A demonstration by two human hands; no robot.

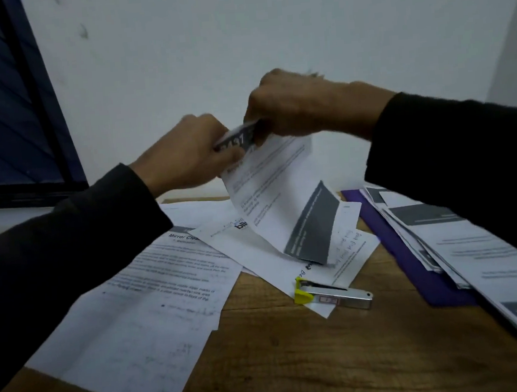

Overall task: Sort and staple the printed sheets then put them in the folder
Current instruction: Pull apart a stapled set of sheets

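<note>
While both hands pinch the printed sheets (277,194) at frame centre, left hand (192,157) and right hand (290,106) should square the top edges before reaching for the stapler (333,293) on the table (326,360).

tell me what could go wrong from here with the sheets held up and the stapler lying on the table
1. Both hands, left hand and right hand, pinch only the top edge of the raised white printed sheets; the hanging pages could slip apart and lose their order.
2. The small silver stapler with the yellow end rests on a loose white sheet near the hanging pages; their lower edge might nudge it or catch.
3. The paper stack overhangs the purple folder and may slide.
</note>
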